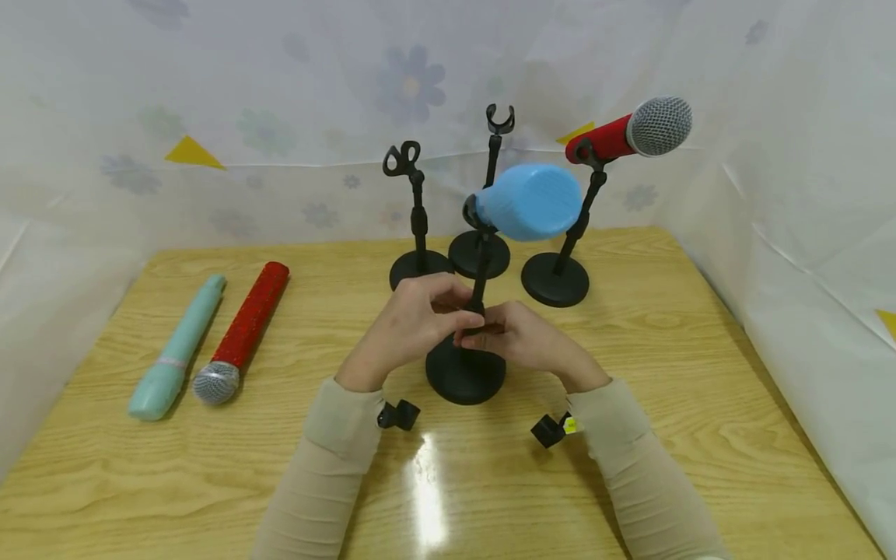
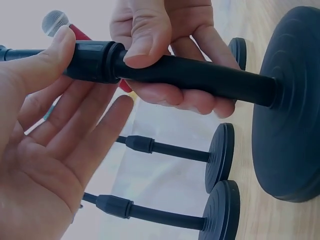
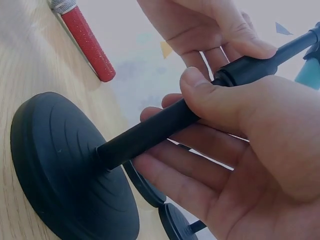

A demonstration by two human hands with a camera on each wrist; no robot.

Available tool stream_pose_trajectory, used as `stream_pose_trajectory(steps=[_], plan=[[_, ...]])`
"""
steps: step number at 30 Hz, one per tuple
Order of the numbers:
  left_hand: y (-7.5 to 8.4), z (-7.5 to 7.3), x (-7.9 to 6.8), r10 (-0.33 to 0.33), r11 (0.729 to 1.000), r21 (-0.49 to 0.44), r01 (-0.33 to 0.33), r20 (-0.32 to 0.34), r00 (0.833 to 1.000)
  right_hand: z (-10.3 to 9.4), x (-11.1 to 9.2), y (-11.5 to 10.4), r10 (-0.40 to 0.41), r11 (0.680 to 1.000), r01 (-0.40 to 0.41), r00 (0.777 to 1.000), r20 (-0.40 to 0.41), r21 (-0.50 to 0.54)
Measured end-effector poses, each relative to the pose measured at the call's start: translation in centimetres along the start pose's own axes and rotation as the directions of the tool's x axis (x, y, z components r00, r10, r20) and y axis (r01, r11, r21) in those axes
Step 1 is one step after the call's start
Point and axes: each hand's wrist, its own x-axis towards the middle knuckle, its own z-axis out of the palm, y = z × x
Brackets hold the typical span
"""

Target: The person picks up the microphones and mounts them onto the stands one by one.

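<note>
Both hands are at a black desktop microphone stand [image 1: 465,381], whose round base is on the table. A blue microphone [image 1: 535,202] sits tilted in the clip at its top, its wide end toward the right. My left hand [image 1: 420,319] pinches the stand's ribbed collar [image 2: 95,61] between thumb and fingers. Just below, my right hand [image 1: 525,338] grips the lower pole [image 2: 200,75], thumb on one side and fingers curled behind. In the right wrist view, the right thumb [image 3: 197,82] lies right at the collar's lower edge.
Behind stand two black stands with bare clips, one left [image 1: 418,222] and one farther back [image 1: 494,148]. Another stand [image 1: 556,280] at right carries a red microphone [image 1: 609,140]. A turquoise microphone [image 1: 178,350] and a glittery red microphone [image 1: 248,327] lie on the table [image 1: 315,467] at left.
</note>
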Motion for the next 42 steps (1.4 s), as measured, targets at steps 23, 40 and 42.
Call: stream_pose_trajectory(steps=[23,40,42], plan=[[-1.6,-0.1,-0.7,-0.147,0.960,0.269,0.073,0.265,0.953,0.7,0.2,0.2,0.143,0.986,-0.138,0.989,0.048,-0.091],[-1.4,3.5,-5.6,-0.074,0.521,0.798,-0.304,0.397,0.915,4.6,-5.1,0.0,0.013,0.677,-0.016,1.000,-0.010,-0.736],[-1.3,3.8,-5.5,-0.078,0.462,0.828,-0.318,0.395,0.915,4.9,-5.1,-0.3,0.010,0.655,-0.019,1.000,-0.017,-0.756]])
